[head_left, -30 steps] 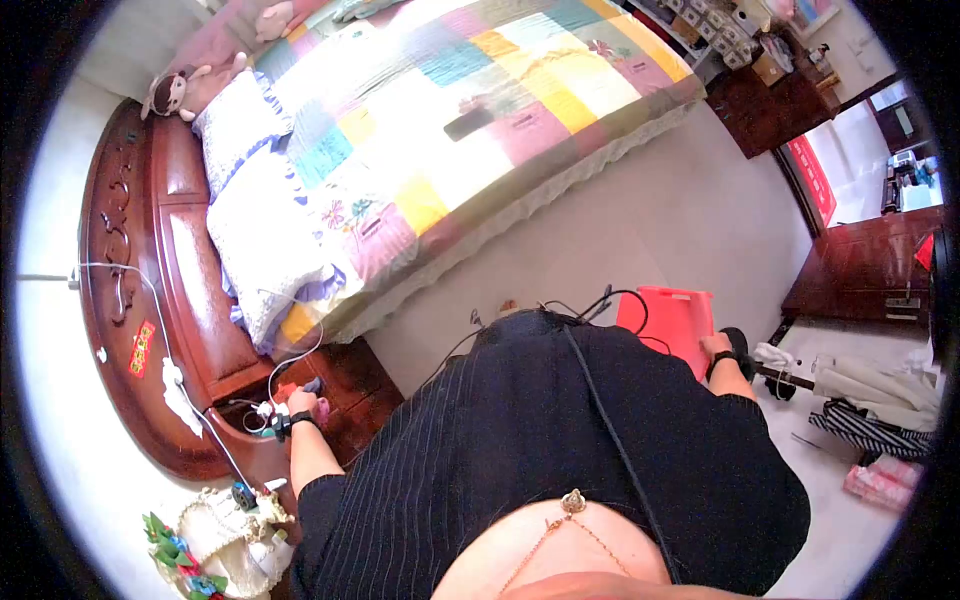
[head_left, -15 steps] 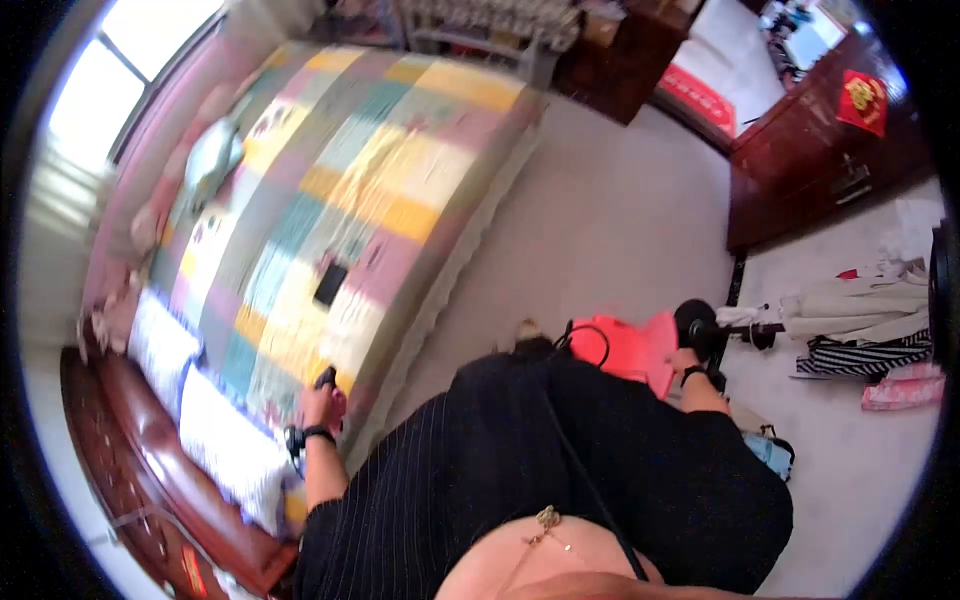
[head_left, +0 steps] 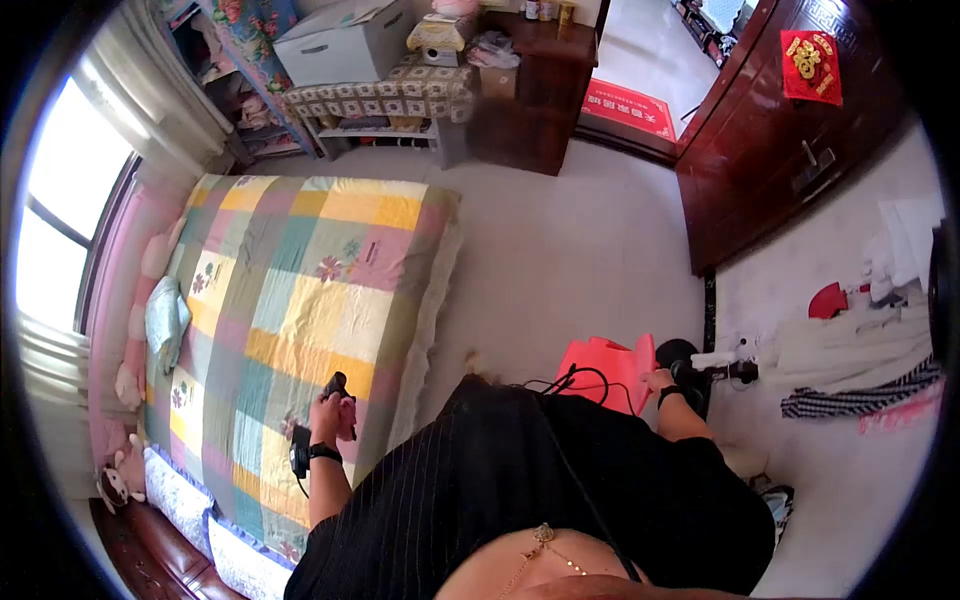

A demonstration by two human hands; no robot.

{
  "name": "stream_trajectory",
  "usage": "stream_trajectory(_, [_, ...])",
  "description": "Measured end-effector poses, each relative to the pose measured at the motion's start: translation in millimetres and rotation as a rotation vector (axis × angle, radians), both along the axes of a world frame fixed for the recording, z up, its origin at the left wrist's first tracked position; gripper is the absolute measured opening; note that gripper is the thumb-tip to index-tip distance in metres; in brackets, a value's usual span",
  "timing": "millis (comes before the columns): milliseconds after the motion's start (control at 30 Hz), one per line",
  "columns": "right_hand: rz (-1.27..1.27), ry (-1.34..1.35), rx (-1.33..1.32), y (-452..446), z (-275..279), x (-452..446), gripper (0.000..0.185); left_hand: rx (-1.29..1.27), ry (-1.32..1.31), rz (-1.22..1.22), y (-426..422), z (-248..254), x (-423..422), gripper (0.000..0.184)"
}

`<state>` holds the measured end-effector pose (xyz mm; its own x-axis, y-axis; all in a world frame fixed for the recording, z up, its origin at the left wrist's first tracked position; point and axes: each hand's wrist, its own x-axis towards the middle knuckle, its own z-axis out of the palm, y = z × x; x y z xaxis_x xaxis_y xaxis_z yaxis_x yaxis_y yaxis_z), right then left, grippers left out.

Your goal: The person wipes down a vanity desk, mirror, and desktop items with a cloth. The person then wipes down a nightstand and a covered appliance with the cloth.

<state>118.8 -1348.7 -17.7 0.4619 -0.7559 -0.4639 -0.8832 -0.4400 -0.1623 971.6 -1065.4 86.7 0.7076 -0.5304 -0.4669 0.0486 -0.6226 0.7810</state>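
Note:
My left hand (head_left: 325,420) is closed over the near edge of the bed (head_left: 310,300). It holds a dark, rounded object (head_left: 337,384) that sticks out past the fingers, with something pink (head_left: 347,418) beside it. Next to the left wrist is a black box-like device (head_left: 299,452) with a thin cable. At the right, my right hand (head_left: 661,380) grips the upper edge of a red plastic chair (head_left: 602,365). A looped black cable (head_left: 590,378) lies across the chair in front of my body. Both wrists have dark bands.
Pillows (head_left: 245,550) and a folded teal cloth (head_left: 165,322) lie on the bed. A grey storage box (head_left: 345,45) and a dark cabinet (head_left: 535,90) stand at the back. A dark red door (head_left: 790,150) is open. Clothes (head_left: 850,350) hang at the right near a black round-based object (head_left: 680,365).
The view has swung, bringing the back wall furniture into sight. A black rectangular item seen on the bed before no longer shows there. The right hand stays on the chair.

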Motion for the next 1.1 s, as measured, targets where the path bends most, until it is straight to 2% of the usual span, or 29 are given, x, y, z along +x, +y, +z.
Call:
stream_trajectory(33, [-0.102,0.022,0.035,-20.6,-5.1,-7.5,0.025,-0.042,0.04,0.007,-22.3,-32.9,20.6,0.026])
stream_trajectory(100, [-0.272,0.054,0.093,-70.8,-48.1,-18.2,0.021,-0.01,0.059,0.001,-82.6,-32.7,21.5,0.024])
stream_trajectory(133, [-0.41,0.049,0.145,-92.4,-41.8,-14.3,0.02,0.007,0.065,0.006,-118.1,-27.5,22.3,0.024])
stream_trajectory(167, [-0.564,0.027,0.196,-113.5,-28.4,-5.6,0.019,-0.023,0.01,-0.01,-157.0,-1.5,8.1,0.025])
stream_trajectory(233, [-0.833,-0.029,0.254,-160.7,-1.2,7.3,0.019,0.087,-0.184,-0.089,-230.4,14.6,4.3,0.04])
stream_trajectory(300, [-1.102,-0.083,0.32,-208.0,31.1,23.1,0.02,-0.039,-0.069,-0.09,-295.9,-20.1,16.5,0.033])
stream_trajectory(333, [-1.196,-0.12,0.343,-236.3,44.0,29.9,0.021,0.026,-0.164,-0.147,-338.9,55.5,-16.1,0.035])
stream_trajectory(367, [-1.253,-0.127,0.347,-262.8,56.5,39.7,0.022,-0.009,-0.155,-0.159,-371.3,47.7,-13.8,0.034])
stream_trajectory(400, [-1.194,-0.198,0.375,-287.1,58.0,40.5,0.027,-0.081,-0.09,-0.234,-405.0,44.0,-11.1,0.035])
stream_trajectory(433, [-1.158,-0.214,0.36,-310.6,49.4,37.8,0.028,-0.085,-0.269,-0.261,-435.7,31.0,-7.6,0.035])
stream_trajectory(467, [-1.064,-0.189,0.321,-331.6,34.6,29.2,0.029,-0.094,-0.214,-0.309,-463.4,52.1,-14.0,0.036])
stream_trajectory(533, [-0.802,-0.103,0.209,-366.2,-7.5,-0.7,0.033,-0.165,-0.095,-0.337,-518.5,40.3,-9.6,0.037])
stream_trajectory(567, [-0.642,-0.032,0.177,-387.2,-27.2,-12.5,0.035,-0.161,-0.083,-0.349,-543.6,44.8,-13.5,0.04])
stream_trajectory(600, [-0.494,0.102,0.19,-420.2,-16.2,-4.1,0.037,-0.157,-0.072,-0.36,-567.8,50.9,-18.7,0.042])
stream_trajectory(633, [-0.339,0.224,0.194,-452.5,-4.2,4.4,0.04,-0.107,-0.112,-0.353,-587.7,81.4,-32.9,0.046])
stream_trajectory(667, [0.008,0.415,0.24,-485.6,-4.6,5.5,0.042,-0.068,-0.168,-0.344,-605.2,99.8,-38.6,0.048])
stream_trajectory(733, [-0.133,0.21,0.202,-529.2,18.3,19.5,0.041,0.004,-0.287,-0.344,-640.8,128.6,-50.9,0.048])
stream_trajectory(900, [0.196,0.443,0.203,-672.4,-68.3,12.5,0.037,0.067,-0.213,-0.201,-702.5,134.1,-87.8,0.042])
stream_trajectory(967, [0.082,0.403,0.277,-708.7,-91.7,3.9,0.041,0.14,-0.149,-0.158,-734.2,144.9,-103.3,0.041])
stream_trajectory(1033, [-0.246,0.23,0.407,-744.4,-111.3,4.0,0.047,0.139,-0.155,-0.164,-767.1,152.1,-117.6,0.041])
stream_trajectory(1100, [-0.151,0.054,0.358,-767.0,-117.7,0.1,0.049,0.167,-0.169,-0.164,-798.4,170.6,-132.2,0.041])
